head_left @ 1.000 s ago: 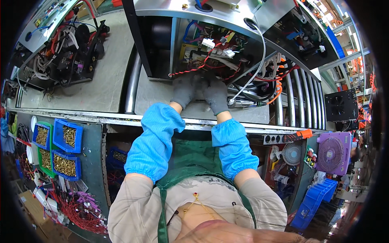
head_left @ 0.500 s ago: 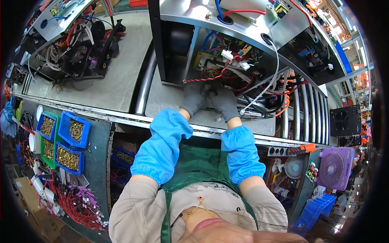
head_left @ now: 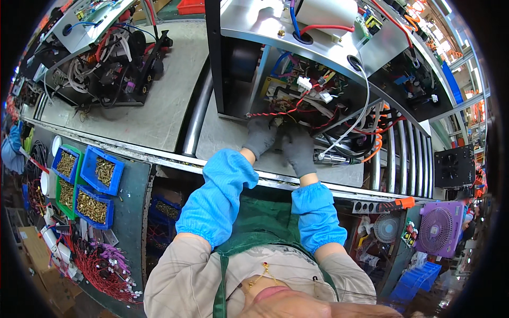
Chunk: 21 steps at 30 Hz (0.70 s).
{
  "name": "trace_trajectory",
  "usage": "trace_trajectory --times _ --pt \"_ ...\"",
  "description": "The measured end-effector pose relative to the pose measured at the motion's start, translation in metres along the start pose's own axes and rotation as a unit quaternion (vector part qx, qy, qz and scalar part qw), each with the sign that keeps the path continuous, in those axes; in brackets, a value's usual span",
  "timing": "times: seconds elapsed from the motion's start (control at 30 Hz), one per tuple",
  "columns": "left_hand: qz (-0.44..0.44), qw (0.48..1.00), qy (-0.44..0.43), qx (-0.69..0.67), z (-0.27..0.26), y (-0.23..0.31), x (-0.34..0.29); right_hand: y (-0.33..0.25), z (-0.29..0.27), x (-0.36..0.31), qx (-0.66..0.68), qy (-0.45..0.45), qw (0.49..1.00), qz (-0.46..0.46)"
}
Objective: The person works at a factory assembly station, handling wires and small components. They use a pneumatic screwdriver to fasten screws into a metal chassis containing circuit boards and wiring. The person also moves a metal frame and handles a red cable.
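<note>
Pale piece (head_left: 277, 121) between 2 hands (head_left: 298, 151): too small to tell.

L glove (head_left: 260, 135) & R glove (head_left: 298, 151) both gry; sleeves (head_left: 214, 193) lt blu. Just abv grip: twisted wire (head_left: 273, 113) red, plugs (head_left: 304, 83) wht. R of grip: hose (head_left: 378, 141) orng, fan (head_left: 438, 229) purp. L of it: bins (head_left: 88, 164) blu, screws (head_left: 91, 206) brass.

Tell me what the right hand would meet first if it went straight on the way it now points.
The right hand would probably meet the twisted red wire first, at the front of the open metal housing, though depth there is unclear from this single view.
</note>
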<state>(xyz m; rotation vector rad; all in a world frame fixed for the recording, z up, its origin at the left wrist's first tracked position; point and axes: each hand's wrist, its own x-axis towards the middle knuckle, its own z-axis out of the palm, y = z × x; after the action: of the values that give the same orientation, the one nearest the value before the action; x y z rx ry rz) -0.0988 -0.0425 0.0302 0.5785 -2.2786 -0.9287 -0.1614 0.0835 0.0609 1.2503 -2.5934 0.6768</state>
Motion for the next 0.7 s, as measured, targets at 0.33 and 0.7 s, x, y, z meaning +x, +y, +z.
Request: trace_trajectory --times 0.33,0.7 --pt "-0.002 0.999 0.03 -0.044 0.007 -0.001 -0.002 0.0 -0.011 0.023 -0.028 -0.043 0.998 0.033" --pt "0.019 0.996 0.08 -0.034 0.018 -0.01 -0.002 -0.004 0.003 0.019 -0.081 0.004 0.991 0.108"
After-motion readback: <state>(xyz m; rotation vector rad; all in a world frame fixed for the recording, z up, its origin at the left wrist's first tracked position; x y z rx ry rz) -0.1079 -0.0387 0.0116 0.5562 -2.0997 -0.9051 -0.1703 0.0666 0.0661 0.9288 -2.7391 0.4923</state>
